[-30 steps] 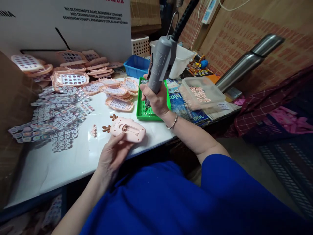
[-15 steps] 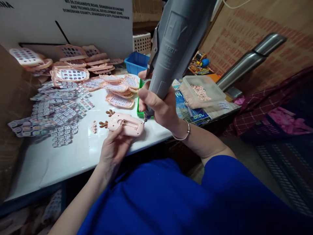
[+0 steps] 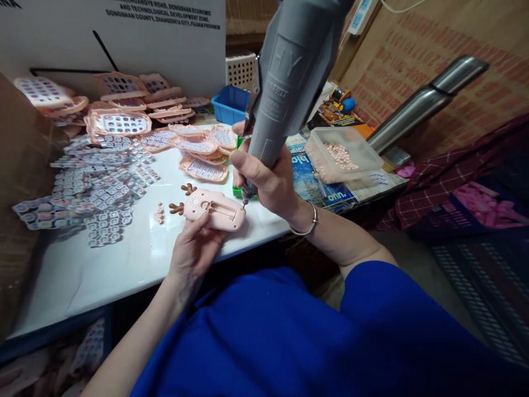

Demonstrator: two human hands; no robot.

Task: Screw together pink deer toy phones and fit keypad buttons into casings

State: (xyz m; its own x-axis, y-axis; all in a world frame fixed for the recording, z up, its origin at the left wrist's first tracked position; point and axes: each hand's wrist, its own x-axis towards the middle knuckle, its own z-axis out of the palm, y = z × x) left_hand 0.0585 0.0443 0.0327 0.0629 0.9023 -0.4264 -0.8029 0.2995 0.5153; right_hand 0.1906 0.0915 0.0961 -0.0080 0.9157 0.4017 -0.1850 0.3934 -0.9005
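Observation:
My left hand [image 3: 197, 245] grips a pale pink toy case [image 3: 215, 210] with brown antlers, its back with an open battery recess facing up. My right hand [image 3: 268, 179] is wrapped round a large grey electric screwdriver [image 3: 281, 77], which slants down to the left. The driver's tip is at the case's right end, by the upper corner; whether it sits in a hole is too small to tell. Left of the case, small pink pieces [image 3: 159, 213] lie on the white table [image 3: 140, 264]. Behind my right hand a green tray [image 3: 238, 191] is partly hidden.
Pink shell halves [image 3: 198, 144] are piled at the back, with printed button sheets [image 3: 105, 193] at the left. A blue bin [image 3: 230, 105] stands behind. To the right are a clear tub [image 3: 345, 154] of small pink parts and a slanting metal tube [image 3: 413, 118].
The screwdriver's body has swung slightly left and more upright, with my right hand moving a little left. My left hand still holds the case, almost unmoved.

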